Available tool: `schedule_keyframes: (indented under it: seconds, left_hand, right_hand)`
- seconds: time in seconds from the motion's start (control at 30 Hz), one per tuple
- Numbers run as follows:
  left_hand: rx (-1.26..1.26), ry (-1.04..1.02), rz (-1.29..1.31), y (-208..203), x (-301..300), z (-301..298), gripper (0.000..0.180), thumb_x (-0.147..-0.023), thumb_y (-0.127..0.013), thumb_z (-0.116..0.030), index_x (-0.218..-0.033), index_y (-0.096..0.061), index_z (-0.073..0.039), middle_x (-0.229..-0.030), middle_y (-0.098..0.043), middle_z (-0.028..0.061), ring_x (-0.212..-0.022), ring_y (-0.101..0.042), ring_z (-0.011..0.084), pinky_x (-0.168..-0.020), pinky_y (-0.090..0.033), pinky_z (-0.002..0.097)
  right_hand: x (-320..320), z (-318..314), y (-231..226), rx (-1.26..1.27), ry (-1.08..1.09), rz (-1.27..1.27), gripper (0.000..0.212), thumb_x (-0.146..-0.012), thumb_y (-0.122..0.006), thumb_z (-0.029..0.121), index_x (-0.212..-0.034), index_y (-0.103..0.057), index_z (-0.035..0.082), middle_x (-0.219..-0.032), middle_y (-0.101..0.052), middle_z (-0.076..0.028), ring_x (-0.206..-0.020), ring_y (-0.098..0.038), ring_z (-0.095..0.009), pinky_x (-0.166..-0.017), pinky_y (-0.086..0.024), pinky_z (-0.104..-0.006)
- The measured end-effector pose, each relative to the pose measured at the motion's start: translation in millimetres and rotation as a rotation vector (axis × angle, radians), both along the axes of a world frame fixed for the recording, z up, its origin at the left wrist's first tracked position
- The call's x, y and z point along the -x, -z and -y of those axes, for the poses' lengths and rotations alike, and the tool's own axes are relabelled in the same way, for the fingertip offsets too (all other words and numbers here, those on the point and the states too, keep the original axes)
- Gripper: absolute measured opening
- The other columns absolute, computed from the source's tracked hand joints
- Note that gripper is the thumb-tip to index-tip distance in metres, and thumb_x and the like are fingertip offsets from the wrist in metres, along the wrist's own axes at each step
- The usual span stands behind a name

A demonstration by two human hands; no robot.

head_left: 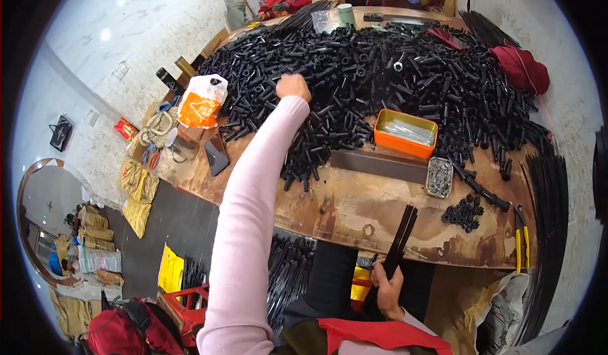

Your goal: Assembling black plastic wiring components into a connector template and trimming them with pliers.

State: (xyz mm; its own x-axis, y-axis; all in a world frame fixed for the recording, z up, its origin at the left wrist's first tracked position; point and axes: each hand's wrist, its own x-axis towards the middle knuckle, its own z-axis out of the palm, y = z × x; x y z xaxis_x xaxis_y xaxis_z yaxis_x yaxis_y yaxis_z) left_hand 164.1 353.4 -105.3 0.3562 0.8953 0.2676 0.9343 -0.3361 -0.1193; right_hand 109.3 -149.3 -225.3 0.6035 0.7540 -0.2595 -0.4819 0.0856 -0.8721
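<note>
My left hand (293, 88), its pink-sleeved arm stretched far forward, is at the near left side of a large heap of short black tubular parts (354, 70). Its fingers look curled down against the heap; what they hold, if anything, is hidden. Low at the table's front edge, my right hand (387, 288) is closed around a small bundle of long thin black rods (402, 238), which points up and slightly right. Beyond that bundle lie a small pile of black rings (463, 214) and a clear box of small metal pieces (439, 177).
An orange tin (406, 133) with thin pale sticks stands beside a grey bar (378, 165). A phone (216, 155) and an orange-white plastic bag (202, 101) lie left. Yellow-handled pliers (522, 241) and long black rods (546, 228) line the right edge. Two people sit across the table.
</note>
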Motion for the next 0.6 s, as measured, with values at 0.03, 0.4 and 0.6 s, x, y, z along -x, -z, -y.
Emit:
schedule_keyframes:
  seconds: [0.03, 0.4, 0.6]
  left_hand:
    - [-0.1, 0.013, 0.026, -6.5, 2.7, 4.3, 0.023, -0.084, -0.069, -0.025, -0.099, -0.074, -0.009, -0.11, -0.068, 0.0147, -0.1, -0.068, 0.0298, -0.083, -0.056, 0.0377]
    - [0.897, 0.331, 0.966, -78.4, 129.3, 108.4, 0.028, -0.084, -0.068, -0.009, -0.109, -0.055, -0.003, -0.092, -0.069, 0.0091, -0.08, -0.069, 0.0165, -0.062, -0.054, 0.025]
    - [0.259, 0.925, 0.466, 3.8, 172.6, 188.8, 0.028, -0.071, -0.06, 0.009, -0.095, -0.066, -0.004, -0.089, -0.051, 0.0093, -0.093, -0.053, 0.0279, -0.082, -0.046, 0.036]
  right_hand:
    - [-1.2, 0.6, 0.6, 0.008, -0.006, -0.005, 0.009, -0.098, -0.058, 0.01, -0.1, -0.055, 0.002, -0.072, -0.048, 0.004, -0.062, -0.042, -0.004, -0.056, -0.035, -0.0209]
    - [-3.1, -6.6, -36.8, -0.145, -0.038, 0.133, 0.026, -0.096, -0.056, 0.004, -0.12, -0.046, 0.0, -0.103, -0.066, -0.013, -0.084, -0.066, -0.017, -0.079, -0.052, -0.028]
    - [-3.3, -7.1, -34.5, -0.079, 0.002, 0.272, 0.009, -0.097, -0.056, 0.008, -0.103, -0.054, 0.002, -0.077, -0.054, -0.001, -0.067, -0.051, -0.009, -0.064, -0.043, -0.0241]
